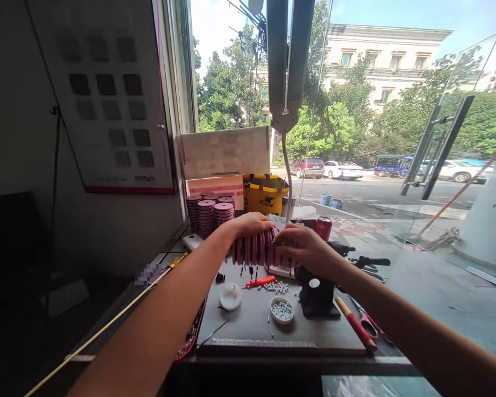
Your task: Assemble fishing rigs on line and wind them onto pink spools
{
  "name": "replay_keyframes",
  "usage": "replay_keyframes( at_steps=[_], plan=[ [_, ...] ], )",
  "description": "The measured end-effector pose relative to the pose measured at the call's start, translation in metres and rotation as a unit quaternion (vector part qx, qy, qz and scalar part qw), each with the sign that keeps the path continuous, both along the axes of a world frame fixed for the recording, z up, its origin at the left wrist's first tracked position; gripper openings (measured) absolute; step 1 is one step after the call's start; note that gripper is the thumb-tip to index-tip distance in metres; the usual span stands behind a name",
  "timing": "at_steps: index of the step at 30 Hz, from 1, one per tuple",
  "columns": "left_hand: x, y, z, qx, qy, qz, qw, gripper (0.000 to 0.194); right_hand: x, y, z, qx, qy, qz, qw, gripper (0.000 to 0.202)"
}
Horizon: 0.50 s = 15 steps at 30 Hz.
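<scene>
A row of pink disc-like spools [252,253] with dark bands between them stands on edge over the work board, level with my hands. My left hand [252,223] lies across the top left of the row, its fingers curled over the spools. At the right end, my right hand [301,245] has its fingers bent against the row in a pinch; the fingertips are partly hidden. Small dark pieces dangle below the spools. Beneath them on the board are an orange-red handled tool [261,282], loose pale beads [279,287] and a small bowl of beads [281,317].
Stacked pink spools [206,215] and a yellow bucket [264,196] stand behind. A white dish [230,298] lies left, a black stand [319,303] and red can [323,226] right. A thin yellow rod [119,317] slants along the left; scissors [370,326] lie right.
</scene>
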<state>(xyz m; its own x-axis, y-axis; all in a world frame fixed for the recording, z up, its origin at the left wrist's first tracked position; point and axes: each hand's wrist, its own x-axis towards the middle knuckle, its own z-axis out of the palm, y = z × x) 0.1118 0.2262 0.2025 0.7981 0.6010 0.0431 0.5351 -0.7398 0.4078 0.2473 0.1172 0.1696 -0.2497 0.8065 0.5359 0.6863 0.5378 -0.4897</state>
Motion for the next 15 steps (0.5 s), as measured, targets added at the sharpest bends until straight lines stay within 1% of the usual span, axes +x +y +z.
replay_keyframes(
  at_steps=[8, 15],
  plan=[
    [0.000, 0.005, -0.003, -0.004, 0.000, -0.003, 1.000, 0.027, 0.002, 0.001, 0.006, -0.021, -0.069, 0.007, 0.997, 0.007],
    [0.001, 0.004, -0.004, -0.016, 0.001, 0.001, 1.000, 0.027, 0.006, 0.003, 0.014, -0.040, -0.113, 0.033, 0.992, 0.007]
  ],
)
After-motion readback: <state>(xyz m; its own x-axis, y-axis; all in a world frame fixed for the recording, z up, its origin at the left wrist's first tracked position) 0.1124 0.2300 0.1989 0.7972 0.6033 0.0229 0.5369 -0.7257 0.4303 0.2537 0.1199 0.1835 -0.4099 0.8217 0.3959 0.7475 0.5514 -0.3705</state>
